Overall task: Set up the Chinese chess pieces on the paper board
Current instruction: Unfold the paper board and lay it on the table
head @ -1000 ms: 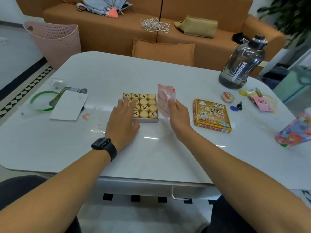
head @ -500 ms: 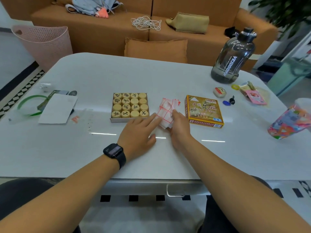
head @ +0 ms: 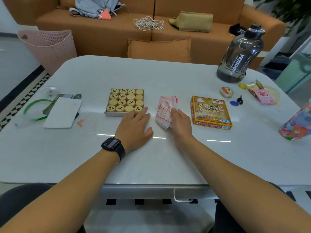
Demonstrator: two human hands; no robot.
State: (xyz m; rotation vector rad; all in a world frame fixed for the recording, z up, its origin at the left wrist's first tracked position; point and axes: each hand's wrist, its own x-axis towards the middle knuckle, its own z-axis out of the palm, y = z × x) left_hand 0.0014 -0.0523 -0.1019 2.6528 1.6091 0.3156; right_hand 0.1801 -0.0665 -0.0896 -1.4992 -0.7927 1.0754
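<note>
The right hand (head: 180,121) pinched the folded paper board (head: 165,112) at its right edge, and the paper lay crumpled on the worktop (head: 168,78), not yet opened. The left hand (head: 134,127) rested flat with its fingers relaxed and a little spread, and the fingertips touched the front edge of the tray (head: 125,113). It held nothing. In this tray the chess pieces (head: 125,102) sat packed in a grid, just left of the paper. On the other side of the paper lay the box lid (head: 211,112). Further to the right stood a large water bottle (head: 240,54). In my judgement the task was only at its beginning: the board had to be unfolded and flattened first, and no piece was placed yet.
</note>
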